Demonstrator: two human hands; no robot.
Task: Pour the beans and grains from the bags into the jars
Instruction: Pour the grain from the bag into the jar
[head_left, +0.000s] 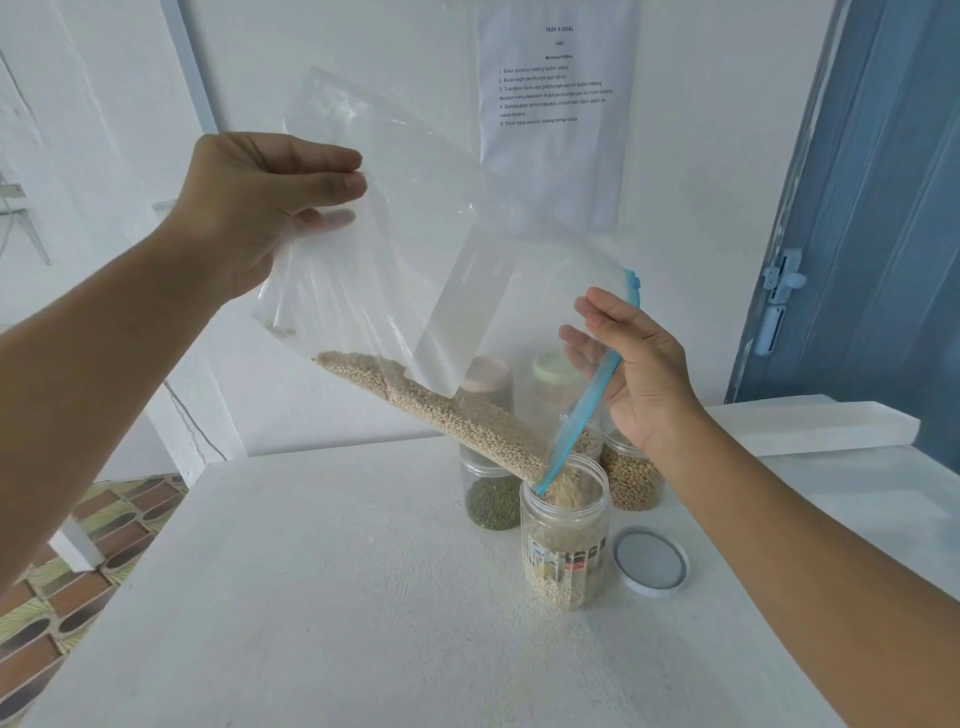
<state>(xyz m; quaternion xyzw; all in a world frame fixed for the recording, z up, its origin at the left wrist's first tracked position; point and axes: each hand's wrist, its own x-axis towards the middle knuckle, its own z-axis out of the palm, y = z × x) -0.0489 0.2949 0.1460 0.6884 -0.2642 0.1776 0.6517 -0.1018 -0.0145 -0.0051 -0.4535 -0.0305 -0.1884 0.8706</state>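
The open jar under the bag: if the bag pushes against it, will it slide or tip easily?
Probably it can tip: the open jar is tall and narrow, filled only in its lower part. It looks like thin clear plastic, so likely light, and may slide on the white table. Neither hand steadies it; the bag occupies both.

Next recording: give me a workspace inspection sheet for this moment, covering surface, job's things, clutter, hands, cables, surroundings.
Surface: white table, rough-textured.
Job's things: clear zip bag tilted, pale grains running from its blue-zipper corner into the open front jar, partly filled; its white lid lies beside it. Green-bean jar and tan-bean jar stand behind.
Clutter: two more lidded jars further back, seen through the bag.
Hands: left hand pinches the bag's raised end; right hand holds the zipper edge.
Cables: nothing seen.
Surroundings: printed sheet on the wall, blue door, patterned floor tiles.
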